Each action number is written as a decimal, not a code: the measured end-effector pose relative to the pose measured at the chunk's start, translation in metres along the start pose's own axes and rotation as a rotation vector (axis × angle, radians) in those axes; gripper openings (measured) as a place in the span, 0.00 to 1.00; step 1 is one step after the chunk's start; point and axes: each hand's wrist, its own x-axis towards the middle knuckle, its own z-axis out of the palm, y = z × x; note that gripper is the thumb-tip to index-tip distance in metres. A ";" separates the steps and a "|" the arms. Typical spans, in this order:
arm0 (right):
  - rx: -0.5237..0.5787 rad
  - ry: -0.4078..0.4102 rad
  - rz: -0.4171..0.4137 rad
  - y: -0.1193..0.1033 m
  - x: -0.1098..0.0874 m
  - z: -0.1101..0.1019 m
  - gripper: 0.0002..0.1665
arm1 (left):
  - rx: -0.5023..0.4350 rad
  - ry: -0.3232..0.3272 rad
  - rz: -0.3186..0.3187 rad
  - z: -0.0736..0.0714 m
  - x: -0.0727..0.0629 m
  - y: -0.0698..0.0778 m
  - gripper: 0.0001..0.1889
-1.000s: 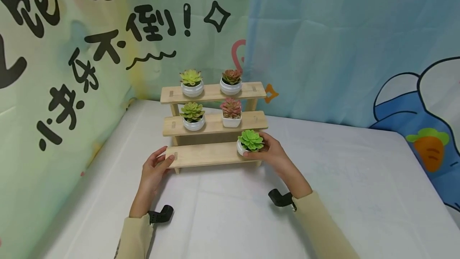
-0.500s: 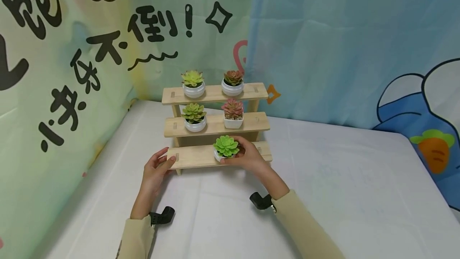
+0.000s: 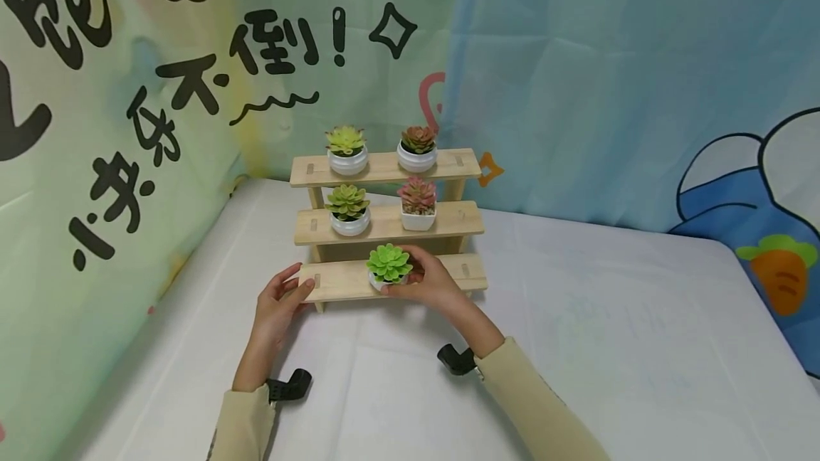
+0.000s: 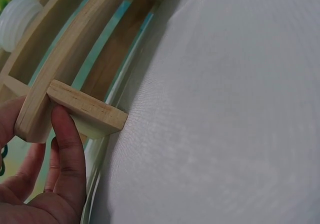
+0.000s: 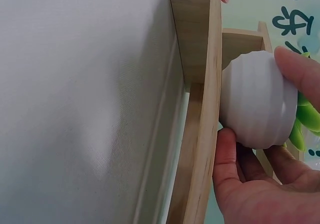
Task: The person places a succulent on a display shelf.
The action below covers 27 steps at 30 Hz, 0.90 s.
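A three-step wooden display stand [image 3: 341, 281] stands on the white table. At the left end of its lowest step, my left hand [image 3: 274, 311] pinches the board, thumb on top and fingers underneath, as the left wrist view shows. Near the middle of that step, my right hand [image 3: 430, 282] grips a bright green potted succulent [image 3: 389, 262]. In the right wrist view, thumb and fingers lie around its white ribbed pot [image 5: 257, 101], whose base is against the step or very close to it.
The middle step bears a green succulent [image 3: 347, 203] and a pink one [image 3: 418, 196] in a square pot. On the top step are a yellow-green succulent [image 3: 346, 142] and a reddish one [image 3: 418, 142]. Printed curtains [image 3: 576, 77] hang behind the white table [image 3: 576, 347].
My right hand has carried the bright green succulent leftward along the lowest step, from its right end to near the middle, slowing lately. My left hand keeps its hold on the stand.
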 end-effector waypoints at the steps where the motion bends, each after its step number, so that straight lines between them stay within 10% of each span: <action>1: -0.005 0.000 -0.006 0.000 0.000 0.001 0.42 | 0.000 0.002 -0.001 0.000 0.000 0.000 0.27; 27: 0.000 -0.048 -0.040 0.004 -0.006 0.003 0.42 | 0.008 0.004 0.007 -0.009 -0.002 -0.001 0.27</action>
